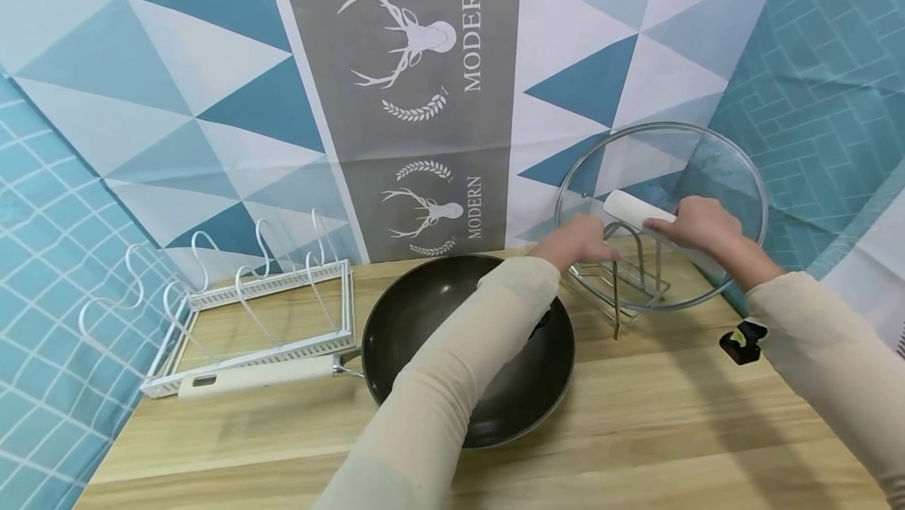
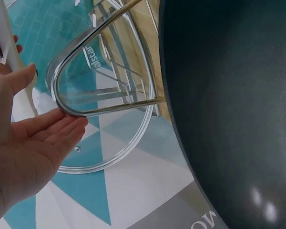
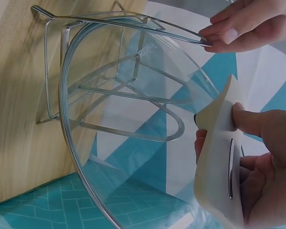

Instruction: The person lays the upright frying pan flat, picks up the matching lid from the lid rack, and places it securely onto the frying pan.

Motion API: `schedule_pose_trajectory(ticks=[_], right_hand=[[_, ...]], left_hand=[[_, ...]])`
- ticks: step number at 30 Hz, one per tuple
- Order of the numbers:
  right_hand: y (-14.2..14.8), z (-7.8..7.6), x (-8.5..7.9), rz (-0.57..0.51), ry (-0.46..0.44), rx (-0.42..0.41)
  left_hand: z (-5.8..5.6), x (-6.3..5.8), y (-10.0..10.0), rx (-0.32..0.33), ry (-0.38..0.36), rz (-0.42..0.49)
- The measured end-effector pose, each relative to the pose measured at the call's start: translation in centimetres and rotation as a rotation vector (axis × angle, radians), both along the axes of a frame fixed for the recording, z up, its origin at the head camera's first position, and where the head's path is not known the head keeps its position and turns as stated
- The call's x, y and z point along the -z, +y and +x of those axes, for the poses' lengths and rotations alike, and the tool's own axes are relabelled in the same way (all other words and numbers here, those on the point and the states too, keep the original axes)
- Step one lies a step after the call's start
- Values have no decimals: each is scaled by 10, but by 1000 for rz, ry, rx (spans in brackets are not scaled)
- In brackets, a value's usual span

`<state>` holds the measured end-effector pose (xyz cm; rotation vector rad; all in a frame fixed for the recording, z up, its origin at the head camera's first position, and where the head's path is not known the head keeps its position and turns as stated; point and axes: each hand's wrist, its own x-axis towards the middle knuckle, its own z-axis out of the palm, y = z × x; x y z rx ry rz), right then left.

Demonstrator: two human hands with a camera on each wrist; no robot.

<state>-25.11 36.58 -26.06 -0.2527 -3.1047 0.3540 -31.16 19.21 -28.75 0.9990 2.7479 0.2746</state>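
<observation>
My right hand grips the white handle of a large round glass lid with a metal rim. The lid is tilted upright at a wire lid rack, its lower edge overlapping the rack's bars. My left hand touches the rounded end of the rack's front loop with extended fingers, the thumb held apart from them. Below the left forearm lies a dark wok with a cream handle pointing left; the sleeve hides part of its inside.
At the left stands a white rack with several curved wire dividers, close behind the wok handle. The wooden tabletop ends at a patterned back wall, with blue tiled-pattern sheets at both sides.
</observation>
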Motion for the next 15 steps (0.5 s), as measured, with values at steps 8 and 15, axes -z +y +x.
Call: schedule_pose_trajectory(ticks=[8, 15], right_hand=[[-4, 0, 1, 4, 5, 19], [-4, 1, 1, 3, 3, 25]], left_hand=[[-1, 11, 9, -108, 80, 76], [3, 13, 16, -200, 139, 151]])
